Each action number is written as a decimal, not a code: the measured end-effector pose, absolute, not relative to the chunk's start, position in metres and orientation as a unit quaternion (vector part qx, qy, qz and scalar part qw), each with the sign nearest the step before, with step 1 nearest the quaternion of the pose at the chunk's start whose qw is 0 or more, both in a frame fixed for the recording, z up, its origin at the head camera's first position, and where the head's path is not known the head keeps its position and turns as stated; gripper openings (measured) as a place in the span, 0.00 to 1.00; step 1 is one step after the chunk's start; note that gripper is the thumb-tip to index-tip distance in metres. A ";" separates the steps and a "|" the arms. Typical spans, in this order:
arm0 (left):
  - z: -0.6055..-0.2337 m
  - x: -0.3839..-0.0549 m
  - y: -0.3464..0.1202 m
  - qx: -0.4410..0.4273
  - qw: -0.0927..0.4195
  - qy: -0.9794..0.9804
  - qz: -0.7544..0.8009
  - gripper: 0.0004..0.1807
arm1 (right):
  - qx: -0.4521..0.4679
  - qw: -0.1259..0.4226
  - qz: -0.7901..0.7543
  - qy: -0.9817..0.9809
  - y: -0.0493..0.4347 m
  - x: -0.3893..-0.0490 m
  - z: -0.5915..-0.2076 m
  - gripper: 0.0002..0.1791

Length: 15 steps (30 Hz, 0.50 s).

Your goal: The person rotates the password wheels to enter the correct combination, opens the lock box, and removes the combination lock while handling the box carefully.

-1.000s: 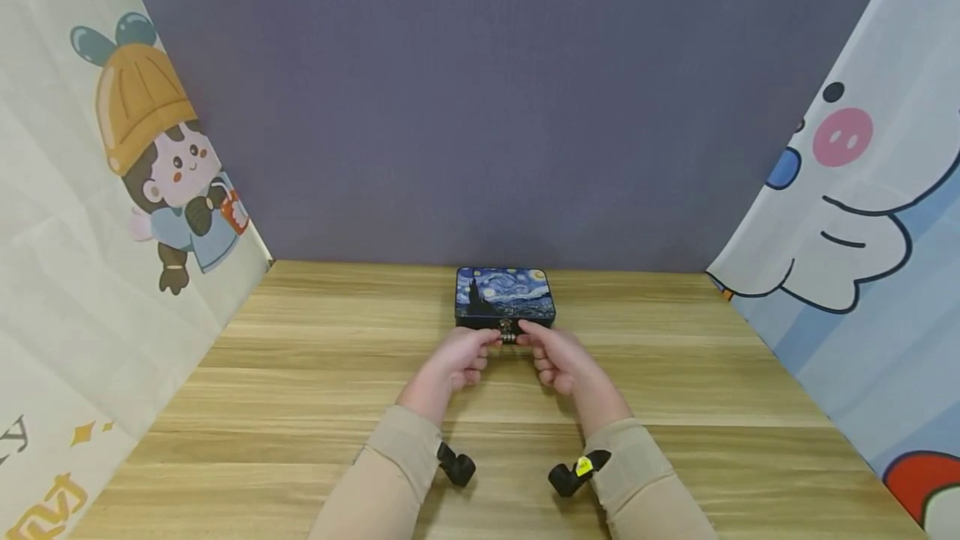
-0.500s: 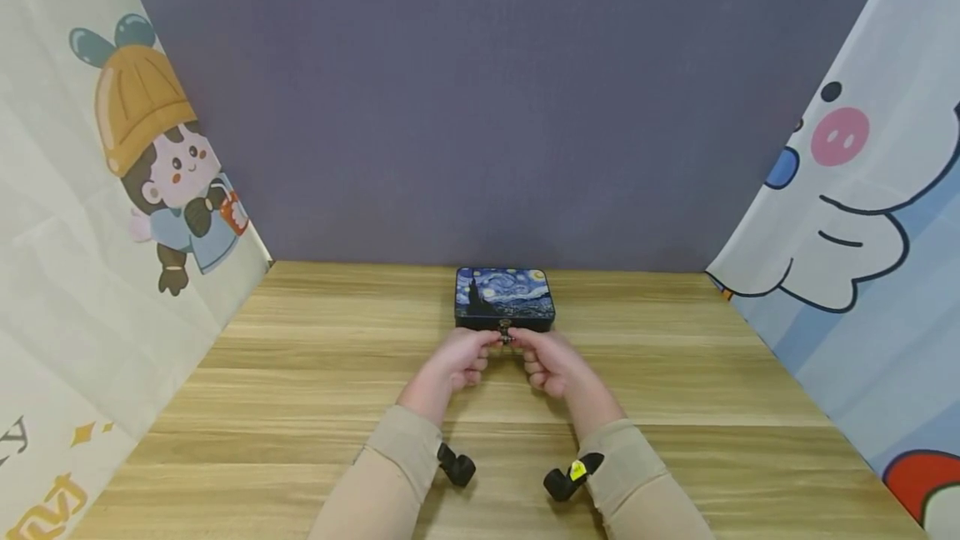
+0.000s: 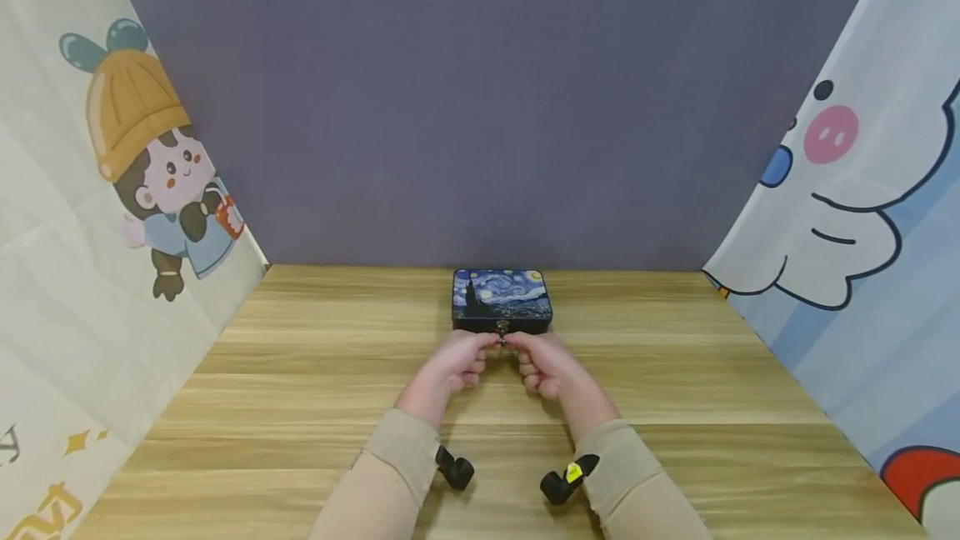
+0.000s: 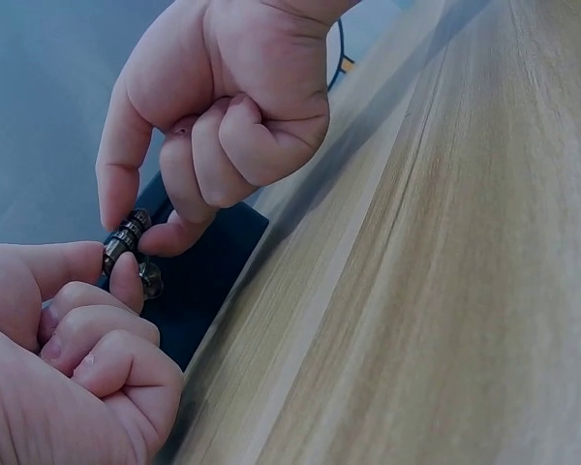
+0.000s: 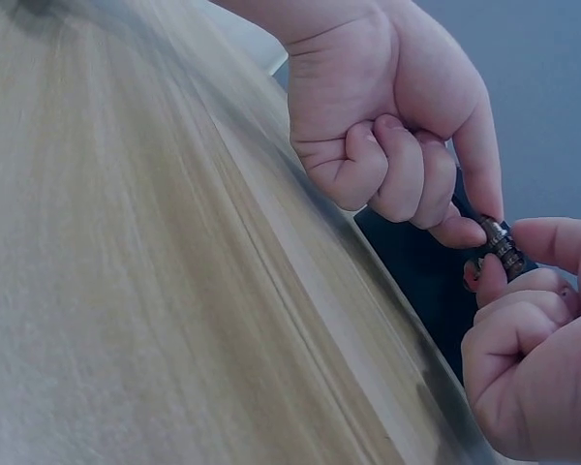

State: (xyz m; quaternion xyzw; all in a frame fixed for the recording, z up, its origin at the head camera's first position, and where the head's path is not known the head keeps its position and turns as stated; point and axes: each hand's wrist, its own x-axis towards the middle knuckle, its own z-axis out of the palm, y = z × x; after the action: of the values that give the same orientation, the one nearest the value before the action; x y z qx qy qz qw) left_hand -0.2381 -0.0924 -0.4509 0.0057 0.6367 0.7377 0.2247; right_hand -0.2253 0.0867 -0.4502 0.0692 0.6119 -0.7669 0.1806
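Observation:
A tin box (image 3: 501, 297) with a starry-night painting on its lid lies closed at the back of the table. On its dark front, below a metal clasp (image 3: 502, 327), hangs a small combination lock (image 4: 126, 240) with ridged number dials. My left hand (image 3: 456, 358) pinches one end of the lock between thumb and index finger. From the other side, the thumb and index finger of my right hand (image 3: 551, 365) pinch the dial end. The remaining fingers of both hands are curled into the palms. Fingertips hide much of the lock in the head view.
The wooden table (image 3: 315, 373) runs back to a grey-purple panel (image 3: 480, 107). Cartoon-printed curtains stand along the left (image 3: 60, 232) and right sides. Black wrist cameras stick out inward from both beige sleeves (image 3: 397, 457).
My right hand has moved left and slightly down, from the front of the box to the lock's right end. My left hand keeps its pinch. The head view has shifted slightly.

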 end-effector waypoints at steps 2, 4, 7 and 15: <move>-0.452 -0.239 -0.092 0.006 0.225 0.637 0.738 0.19 | 0.070 0.183 -0.766 0.613 0.087 -0.225 -0.450 0.12; -0.452 -0.239 -0.092 0.006 0.225 0.636 0.738 0.18 | 0.068 0.184 -0.765 0.614 0.087 -0.226 -0.450 0.12; -0.453 -0.240 -0.092 0.007 0.225 0.636 0.738 0.18 | 0.068 0.186 -0.764 0.614 0.086 -0.226 -0.449 0.13; -0.453 -0.240 -0.092 0.005 0.223 0.637 0.738 0.18 | 0.069 0.185 -0.763 0.615 0.085 -0.228 -0.450 0.14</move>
State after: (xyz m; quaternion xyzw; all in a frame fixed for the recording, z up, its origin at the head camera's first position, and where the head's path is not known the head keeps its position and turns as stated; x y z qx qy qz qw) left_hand -0.2401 -0.0918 -0.4532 0.0049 0.6367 0.7382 0.2227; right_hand -0.2275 0.0850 -0.4502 0.0691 0.6152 -0.7632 0.1852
